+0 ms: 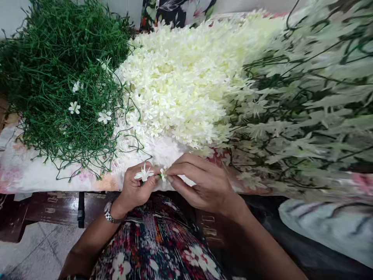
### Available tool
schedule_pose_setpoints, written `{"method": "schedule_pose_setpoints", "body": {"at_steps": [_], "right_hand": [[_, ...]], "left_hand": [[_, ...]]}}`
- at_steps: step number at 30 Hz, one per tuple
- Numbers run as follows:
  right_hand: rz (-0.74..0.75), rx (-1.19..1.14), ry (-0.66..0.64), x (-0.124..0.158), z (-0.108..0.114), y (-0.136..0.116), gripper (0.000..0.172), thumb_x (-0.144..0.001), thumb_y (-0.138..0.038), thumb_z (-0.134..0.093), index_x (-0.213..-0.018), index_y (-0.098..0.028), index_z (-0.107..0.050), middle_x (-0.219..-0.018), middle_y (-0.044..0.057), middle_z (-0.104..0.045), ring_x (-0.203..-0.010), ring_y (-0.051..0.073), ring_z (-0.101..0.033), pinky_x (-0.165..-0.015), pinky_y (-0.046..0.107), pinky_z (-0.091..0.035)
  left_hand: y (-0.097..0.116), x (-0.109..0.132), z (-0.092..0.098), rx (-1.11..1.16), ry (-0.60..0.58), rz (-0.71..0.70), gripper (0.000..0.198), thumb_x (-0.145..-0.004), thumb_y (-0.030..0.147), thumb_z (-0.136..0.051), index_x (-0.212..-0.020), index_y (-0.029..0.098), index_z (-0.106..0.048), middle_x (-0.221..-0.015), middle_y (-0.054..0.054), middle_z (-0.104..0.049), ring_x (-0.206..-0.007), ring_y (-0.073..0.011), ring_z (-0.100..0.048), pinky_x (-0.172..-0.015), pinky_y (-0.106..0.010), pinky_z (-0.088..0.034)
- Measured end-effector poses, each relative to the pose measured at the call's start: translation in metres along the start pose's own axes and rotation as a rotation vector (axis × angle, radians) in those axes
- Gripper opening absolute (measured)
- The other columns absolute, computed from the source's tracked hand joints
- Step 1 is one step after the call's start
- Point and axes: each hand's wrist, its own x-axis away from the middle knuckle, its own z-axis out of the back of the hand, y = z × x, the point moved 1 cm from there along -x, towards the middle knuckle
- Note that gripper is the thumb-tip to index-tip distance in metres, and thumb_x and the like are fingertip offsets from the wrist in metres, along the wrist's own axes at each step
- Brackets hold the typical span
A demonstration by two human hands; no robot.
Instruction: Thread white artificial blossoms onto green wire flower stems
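My left hand [134,188] is closed around a small white artificial flower [143,174] near the table's front edge. My right hand [201,182] pinches another small white blossom [163,174] right beside it, fingertips almost touching the left hand. A large heap of loose white flowers [180,81] lies just beyond both hands. To the left sits a pile of thin green wire stems [58,77] with a few white flowers stuck on them.
Finished pale sprays with dark stems [309,105] cover the right side. A floral cloth [26,175] covers the table. A metal watch [109,215] is on my left wrist. A pale bag [326,225] lies low right. Grey floor [35,249] shows at lower left.
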Motion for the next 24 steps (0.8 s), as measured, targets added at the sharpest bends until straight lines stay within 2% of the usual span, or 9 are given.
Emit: {"method": "schedule_pose_setpoints", "body": {"at_steps": [8, 16, 24], "right_hand": [[0.001, 0.097, -0.033, 0.003, -0.005, -0.001, 0.008, -0.076, -0.008, -0.048, -0.078, -0.014, -0.053, -0.067, 0.004, -0.055, -0.066, 0.012, -0.050, -0.060, 0.025, -0.044], [-0.034, 0.017, -0.024, 0.004, -0.014, 0.003, 0.010, -0.078, -0.007, -0.043, -0.077, -0.015, -0.049, -0.067, 0.003, -0.051, -0.065, 0.011, -0.047, -0.058, 0.024, -0.042], [-0.030, 0.054, -0.005, 0.004, -0.018, 0.002, 0.010, -0.077, -0.007, -0.042, -0.076, -0.015, -0.048, -0.065, 0.003, -0.049, -0.064, 0.011, -0.047, -0.056, 0.024, -0.042]], "left_hand": [[0.001, -0.001, -0.004, -0.098, 0.005, -0.106, 0.011, -0.074, 0.011, -0.050, -0.067, 0.015, -0.057, -0.059, 0.000, -0.052, -0.058, -0.0104, -0.048, -0.055, -0.022, -0.040], [0.000, -0.002, -0.003, -0.113, -0.020, -0.065, 0.013, -0.075, 0.011, -0.049, -0.064, 0.014, -0.054, -0.057, 0.001, -0.048, -0.054, -0.0087, -0.044, -0.051, -0.021, -0.037], [0.001, -0.003, -0.002, -0.104, -0.003, -0.063, 0.013, -0.074, 0.011, -0.049, -0.063, 0.014, -0.053, -0.058, 0.001, -0.049, -0.054, -0.0082, -0.045, -0.051, -0.020, -0.037]]}}
